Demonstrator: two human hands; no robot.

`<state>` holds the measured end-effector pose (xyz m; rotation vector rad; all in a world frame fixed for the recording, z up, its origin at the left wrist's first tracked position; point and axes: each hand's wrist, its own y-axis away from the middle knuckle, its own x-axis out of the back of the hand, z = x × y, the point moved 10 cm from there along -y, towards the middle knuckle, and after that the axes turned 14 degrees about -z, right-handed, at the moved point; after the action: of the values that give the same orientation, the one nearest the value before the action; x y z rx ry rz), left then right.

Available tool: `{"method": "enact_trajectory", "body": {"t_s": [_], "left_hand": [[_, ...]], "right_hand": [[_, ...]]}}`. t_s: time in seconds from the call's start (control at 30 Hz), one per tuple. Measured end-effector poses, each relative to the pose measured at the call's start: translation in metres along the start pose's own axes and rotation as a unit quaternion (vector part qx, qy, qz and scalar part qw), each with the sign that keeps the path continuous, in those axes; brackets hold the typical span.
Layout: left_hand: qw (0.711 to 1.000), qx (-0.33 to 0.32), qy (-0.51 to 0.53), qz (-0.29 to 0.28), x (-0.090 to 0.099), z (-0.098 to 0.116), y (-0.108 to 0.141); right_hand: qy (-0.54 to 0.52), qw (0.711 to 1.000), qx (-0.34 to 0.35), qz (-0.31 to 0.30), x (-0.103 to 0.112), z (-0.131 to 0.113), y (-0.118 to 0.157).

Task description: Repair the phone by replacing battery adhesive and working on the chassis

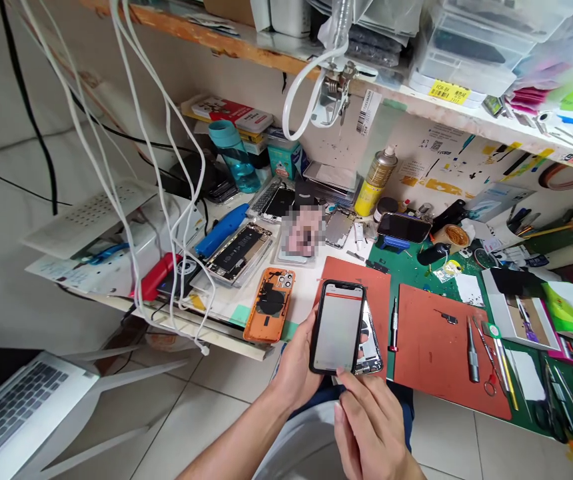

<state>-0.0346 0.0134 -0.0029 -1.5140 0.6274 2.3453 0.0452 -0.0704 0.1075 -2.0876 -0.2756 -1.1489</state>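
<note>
My left hand [296, 363] is closed around a black-framed smartphone [337, 328], its lit screen nearly white with a red bar near the top. At the phone's lower edge is my right hand [371, 417], one fingertip at or just over the bottom of the screen. Its fingers are loosely bent and hold nothing that I can see. Partly hidden behind the phone, an opened phone [372, 343] with bare inner parts lies on the red mat [334, 270]. To the left is an orange phone back housing [269, 305] with its inside facing up.
More opened phones, like one with a black battery [240, 252], lie further left. A screwdriver [394, 325] is between the mats; tweezers [486, 353] and other tools lie right. White cables [166, 167] hang at left. A shelf [396, 87] overhangs the bench; a laptop [31, 407] is lower left.
</note>
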Motion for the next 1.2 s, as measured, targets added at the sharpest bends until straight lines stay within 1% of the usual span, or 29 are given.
{"method": "enact_trajectory", "body": {"t_s": [0.17,0.43,0.6,0.83,1.03,1.2], "left_hand": [[1.000,-0.019,0.002,-0.010,0.001,0.005,-0.002],[1.000,-0.003,-0.020,-0.002,0.001,0.004,-0.001],[1.000,-0.012,-0.018,-0.007,0.002,0.006,0.000],[1.000,-0.007,0.027,-0.002,-0.006,0.005,-0.002],[1.000,-0.019,0.012,0.003,-0.006,0.010,-0.001],[1.000,-0.017,0.015,0.000,-0.005,0.010,-0.001]], "right_hand": [[0.018,1.000,0.009,0.003,-0.004,-0.004,0.004],[0.017,1.000,0.008,-0.005,-0.004,-0.005,0.002],[0.018,1.000,0.008,0.002,-0.002,-0.003,-0.002],[0.018,0.998,-0.030,-0.059,-0.014,0.005,-0.012],[0.017,0.999,-0.007,-0.037,-0.009,0.000,-0.010],[0.027,0.997,-0.034,-0.065,-0.016,0.004,-0.013]]}}
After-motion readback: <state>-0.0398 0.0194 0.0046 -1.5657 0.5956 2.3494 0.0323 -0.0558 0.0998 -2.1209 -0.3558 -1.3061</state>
